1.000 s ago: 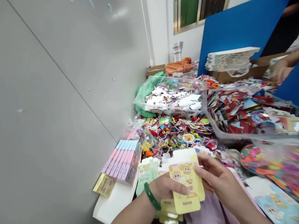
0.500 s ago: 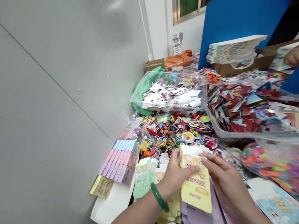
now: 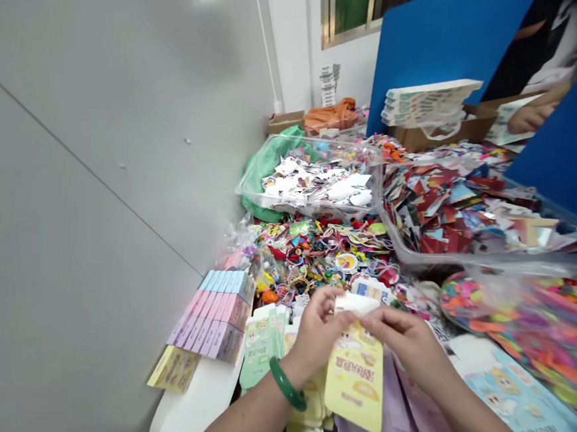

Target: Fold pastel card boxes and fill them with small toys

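Note:
A yellow flat cardboard box (image 3: 356, 377) with printed cartoon figures hangs between my two hands, its white flap at the top. My left hand (image 3: 322, 336) grips its upper left edge, thumb across the front. At the upper right, my right hand (image 3: 402, 333) pinches it near the flap. Beneath lie flattened purple boxes (image 3: 395, 394). Left of them are flattened yellow boxes (image 3: 311, 407) and green boxes (image 3: 261, 344). Flattened light-blue boxes (image 3: 506, 385) lie to the right. A green bangle (image 3: 286, 384) circles my left wrist.
Filled boxes (image 3: 211, 315) stand in rows on a white tray (image 3: 198, 403) beside the grey wall. Ahead are loose trinkets (image 3: 316, 254) and clear bins of paper pieces (image 3: 316, 184) and cards (image 3: 448, 210). Behind a blue panel (image 3: 445, 44), another person's hand (image 3: 535, 117) shows.
My right hand has moved in toward the box's top flap, and the box hangs slightly lower and more tilted. The whole view has shifted, so surroundings appear further left.

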Action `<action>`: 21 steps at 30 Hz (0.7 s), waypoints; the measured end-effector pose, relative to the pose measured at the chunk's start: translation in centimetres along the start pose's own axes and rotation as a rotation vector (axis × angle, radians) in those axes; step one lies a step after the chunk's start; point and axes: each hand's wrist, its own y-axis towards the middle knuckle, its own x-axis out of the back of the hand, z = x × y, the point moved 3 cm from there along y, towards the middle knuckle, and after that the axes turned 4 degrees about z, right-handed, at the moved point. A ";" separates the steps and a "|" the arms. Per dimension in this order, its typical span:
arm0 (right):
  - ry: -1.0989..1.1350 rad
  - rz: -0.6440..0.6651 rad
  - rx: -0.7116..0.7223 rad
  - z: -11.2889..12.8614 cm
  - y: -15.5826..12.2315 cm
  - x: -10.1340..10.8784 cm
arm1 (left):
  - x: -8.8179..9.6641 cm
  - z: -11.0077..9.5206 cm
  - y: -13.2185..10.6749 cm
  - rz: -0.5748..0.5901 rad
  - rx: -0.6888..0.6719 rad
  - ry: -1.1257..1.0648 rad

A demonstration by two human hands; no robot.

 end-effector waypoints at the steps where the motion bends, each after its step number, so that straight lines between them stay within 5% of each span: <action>1: 0.039 -0.030 0.027 0.2 0.1 0.1 | -0.2 0.1 -0.2 0.060 0.044 -0.096; 5: -0.013 -0.132 0.208 1.2 0.0 0.8 | -1.3 1.4 -1.1 0.375 0.398 -0.338; 7: -0.188 -0.118 0.319 1.7 -0.1 1.1 | -1.3 2.0 -1.3 0.374 0.469 -0.336; 10: -0.273 -0.036 0.371 2.1 -0.2 1.5 | -1.1 2.2 -1.4 0.312 0.462 -0.293; 17: -0.029 0.033 0.048 2.6 0.9 2.0 | -1.0 1.7 -1.2 0.391 0.381 -0.113; 21: -0.135 0.078 0.144 2.8 1.3 2.0 | -0.8 1.4 -0.7 0.345 0.409 -0.157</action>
